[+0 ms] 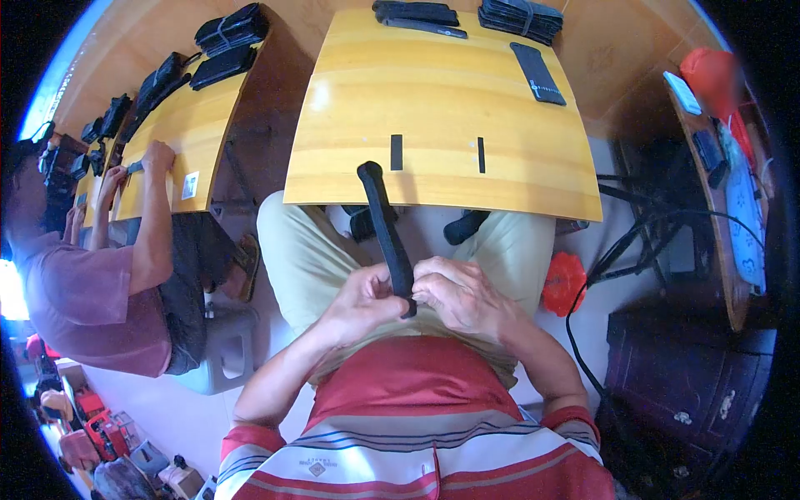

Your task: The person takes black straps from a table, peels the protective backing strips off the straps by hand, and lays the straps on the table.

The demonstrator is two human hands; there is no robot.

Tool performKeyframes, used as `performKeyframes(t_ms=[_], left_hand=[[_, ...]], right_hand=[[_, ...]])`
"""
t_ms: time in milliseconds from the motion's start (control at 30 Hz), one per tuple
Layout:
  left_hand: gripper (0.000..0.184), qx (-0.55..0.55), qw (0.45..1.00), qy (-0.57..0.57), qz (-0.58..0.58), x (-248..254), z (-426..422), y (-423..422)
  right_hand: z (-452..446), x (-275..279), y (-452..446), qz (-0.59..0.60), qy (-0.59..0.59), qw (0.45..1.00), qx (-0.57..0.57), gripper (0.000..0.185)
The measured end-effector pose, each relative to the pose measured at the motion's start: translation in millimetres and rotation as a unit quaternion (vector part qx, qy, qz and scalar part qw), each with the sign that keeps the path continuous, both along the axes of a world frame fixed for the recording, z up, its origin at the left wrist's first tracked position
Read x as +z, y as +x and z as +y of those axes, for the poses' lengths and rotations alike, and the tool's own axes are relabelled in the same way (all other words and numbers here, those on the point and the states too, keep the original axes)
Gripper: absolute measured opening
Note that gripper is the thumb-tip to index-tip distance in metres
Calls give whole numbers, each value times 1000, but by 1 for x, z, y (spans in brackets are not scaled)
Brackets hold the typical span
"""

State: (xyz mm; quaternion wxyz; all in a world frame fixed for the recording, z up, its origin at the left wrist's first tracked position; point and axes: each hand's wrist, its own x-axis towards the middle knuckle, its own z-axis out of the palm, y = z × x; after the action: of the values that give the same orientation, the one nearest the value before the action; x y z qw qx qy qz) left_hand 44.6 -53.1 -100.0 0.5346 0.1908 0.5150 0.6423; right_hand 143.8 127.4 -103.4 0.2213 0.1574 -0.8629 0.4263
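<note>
A long, narrow black fabric piece (383, 221), looking like a sock or sleeve, stretches up from my lap to the near edge of the table. Its far end is rounded. My left hand (367, 304) is closed around its lower part, with the thumb near the bottom end. Beside it, my right hand (458, 292) pinches the same lower end with bent fingers. Those fingertips partly hide the end, so its details cannot be made out. Both hands are above my lap, short of the table edge.
The yellow wooden table (442, 92) bears two short black strips, a dark flat piece (537, 73) with white print, and tied dark stacks (521, 18). At left, a co-worker (92, 275) sits at another table. A red stool (565, 283) and black cables are at right.
</note>
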Motion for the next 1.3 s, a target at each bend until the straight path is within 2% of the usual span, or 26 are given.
performKeyframes(t_ms=[133, 333, 433, 533, 633, 700, 800, 867, 900, 933, 967, 1000, 1033, 1067, 1100, 1133, 1167, 1300], left_hand=[[22, -34, 999, -4, 22, 11, -8, 2], [21, 8, 1000, -8, 20, 8, -9, 4], [24, 41, 999, 7, 31, 3, -12, 9], [25, 60, 997, 23, 43, 9, -9, 12], [22, 78, 995, 21, 57, 8, -13, 14], [19, 68, 996, 24, 58, 6, -17, 17], [14, 97, 994, -4, -58, 13, -23, 23], [13, 83, 996, -13, -32, 3, -33, 31], [12, 78, 997, -19, -20, -3, -39, 34], [11, 98, 995, -29, 21, -5, -44, 37], [10, 92, 995, -37, 32, -6, -52, 35], [10, 84, 995, -43, 42, -7, -61, 31], [9, 75, 995, -48, 51, -9, -71, 28], [10, 85, 991, -40, 95, -16, -79, 28], [10, 91, 992, -70, 59, -22, -89, 29], [11, 99, 990, -100, 23, -26, -100, 29], [11, 106, 985, -132, -12, -32, -109, 28], [13, 162, 979, -110, -52, -38, -119, 36]], right_hand=[[10, 16, -1, -26, 26, 999, 20, 15], [-10, 2, -1, -39, -88, 995, -6, 21], [-18, 2, 0, 0, -129, 992, -12, 24], [-27, -6, 2, 16, -157, 987, -12, 22], [-38, -3, 1, -11, -193, 980, -47, 13], [-38, -3, -3, 5, -173, 984, -37, 12], [-31, 3, -12, 20, -129, 990, -52, 11], [-10, 16, -24, 21, -50, 992, -113, 8], [9, 20, -33, 26, -64, 987, -144, 8], [28, 29, -43, 14, -45, 972, -228, 7], [56, 39, -56, 12, -105, 963, -248, 13], [77, 63, -73, 48, -230, 936, -262, 22], [108, 85, -83, 75, -217, 916, -331, 25], [154, 101, -93, 139, -199, 907, -344, 25], [177, 121, -104, 215, -306, 859, -349, 24], [197, 134, -112, 260, -326, 840, -347, 24], [199, 142, -122, 250, -290, 858, -343, 24], [187, 138, -161, 188, -170, 916, -310, 22]])
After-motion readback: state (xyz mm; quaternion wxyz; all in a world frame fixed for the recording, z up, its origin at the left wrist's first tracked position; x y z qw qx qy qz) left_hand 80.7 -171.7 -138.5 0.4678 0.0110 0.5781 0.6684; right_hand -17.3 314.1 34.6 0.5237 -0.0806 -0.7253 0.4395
